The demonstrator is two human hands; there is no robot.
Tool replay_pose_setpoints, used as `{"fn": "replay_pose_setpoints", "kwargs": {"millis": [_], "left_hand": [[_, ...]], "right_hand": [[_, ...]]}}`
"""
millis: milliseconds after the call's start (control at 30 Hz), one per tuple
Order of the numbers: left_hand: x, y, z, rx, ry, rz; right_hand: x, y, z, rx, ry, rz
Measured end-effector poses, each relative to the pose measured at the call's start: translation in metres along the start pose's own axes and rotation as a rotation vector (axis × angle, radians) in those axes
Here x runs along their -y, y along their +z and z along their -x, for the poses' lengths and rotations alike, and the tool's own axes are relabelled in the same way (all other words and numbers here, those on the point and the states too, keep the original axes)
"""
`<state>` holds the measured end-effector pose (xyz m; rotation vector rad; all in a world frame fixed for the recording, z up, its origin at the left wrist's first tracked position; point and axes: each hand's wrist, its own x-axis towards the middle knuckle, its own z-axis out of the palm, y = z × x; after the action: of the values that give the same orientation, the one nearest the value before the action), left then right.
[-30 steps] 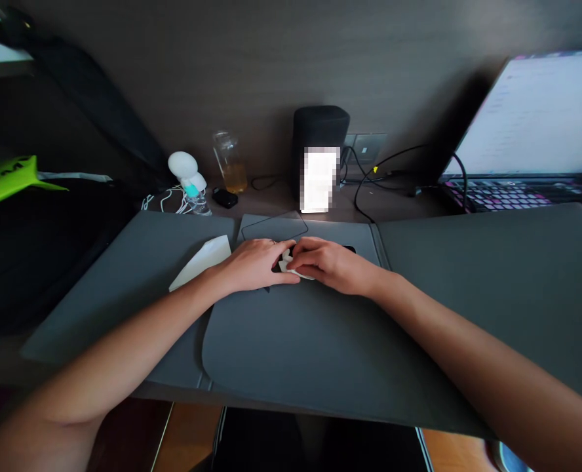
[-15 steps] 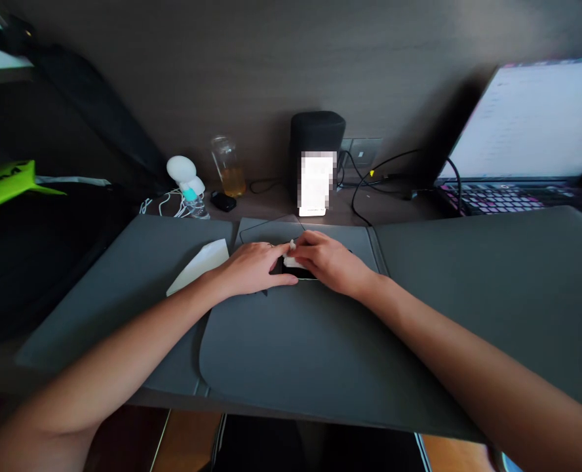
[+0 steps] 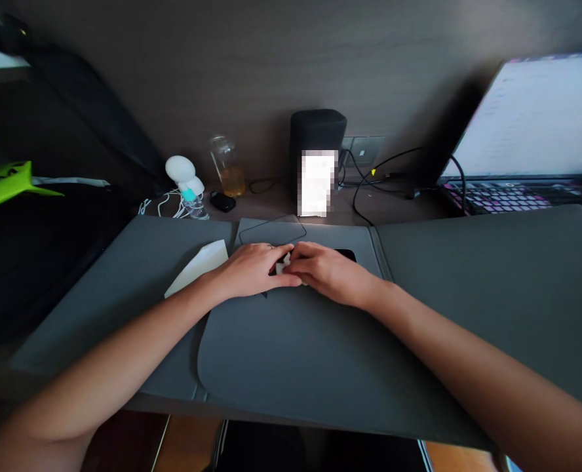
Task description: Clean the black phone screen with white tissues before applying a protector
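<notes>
Both hands meet at the middle of a grey mat [image 3: 295, 347]. My left hand [image 3: 252, 267] grips the left end of a flat black phone [image 3: 345, 254], thumb along its near edge. My right hand [image 3: 328, 270] lies over the phone with its fingers pinched on a small white wipe [image 3: 282, 265], pressed against the phone's face. Most of the phone is hidden under the two hands; only its right end shows.
A white paper packet [image 3: 197, 265] lies left of my left hand. A clear thin sheet [image 3: 272, 229] lies just behind the hands. Further back stand a dark speaker [image 3: 318, 141], a bottle [image 3: 227, 167], white cables [image 3: 170, 203] and an open laptop [image 3: 531, 131] at the right.
My right hand slid the white wipe a little back and forth over the phone, ending nearer my left hand. My left hand stayed in place.
</notes>
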<state>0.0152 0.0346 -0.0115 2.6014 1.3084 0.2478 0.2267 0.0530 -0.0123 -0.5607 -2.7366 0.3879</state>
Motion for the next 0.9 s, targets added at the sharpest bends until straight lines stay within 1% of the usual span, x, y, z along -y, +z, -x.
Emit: {"fn": "replay_pose_setpoints", "kwargs": {"millis": [67,133,200,300,333,367,433,533,567,633,733,833,900], "left_hand": [[0.001,0.0,0.0,0.007,-0.017,0.005],[0.001,-0.001,0.0,0.012,-0.029,0.0],[0.0,-0.001,0.0,0.013,-0.024,-0.008],[0.0,-0.001,0.0,0.01,-0.016,-0.014],[0.0,0.0,0.0,0.008,-0.021,-0.015],[0.0,0.0,0.0,0.009,-0.029,-0.015],[0.0,0.0,0.001,0.019,-0.041,-0.009],[0.001,0.0,0.001,0.039,-0.048,0.006],[0.001,0.0,0.001,0.04,-0.05,0.007],[0.001,0.0,0.001,0.04,-0.053,0.005],[0.0,0.0,0.001,0.04,-0.056,0.0],[-0.001,0.0,0.0,0.039,-0.063,-0.002],[-0.001,0.0,0.0,0.038,-0.07,0.0]], "right_hand": [[-0.005,-0.004,0.003,-0.039,0.083,-0.018],[-0.007,-0.004,0.004,-0.094,0.165,0.031],[-0.004,-0.001,0.001,-0.095,0.152,0.076],[-0.002,-0.001,0.0,-0.015,0.061,0.027],[-0.005,-0.004,0.003,0.003,0.06,-0.009],[-0.01,-0.009,0.006,0.005,0.093,-0.044],[-0.026,-0.023,0.017,0.014,0.165,-0.065],[-0.045,-0.046,0.035,0.081,0.285,-0.105],[-0.047,-0.052,0.039,0.111,0.307,-0.124],[-0.043,-0.058,0.043,0.169,0.321,-0.158],[-0.026,-0.051,0.037,0.21,0.315,-0.176],[-0.013,-0.035,0.025,0.155,0.285,-0.166],[-0.015,-0.028,0.02,0.105,0.255,-0.177]]}}
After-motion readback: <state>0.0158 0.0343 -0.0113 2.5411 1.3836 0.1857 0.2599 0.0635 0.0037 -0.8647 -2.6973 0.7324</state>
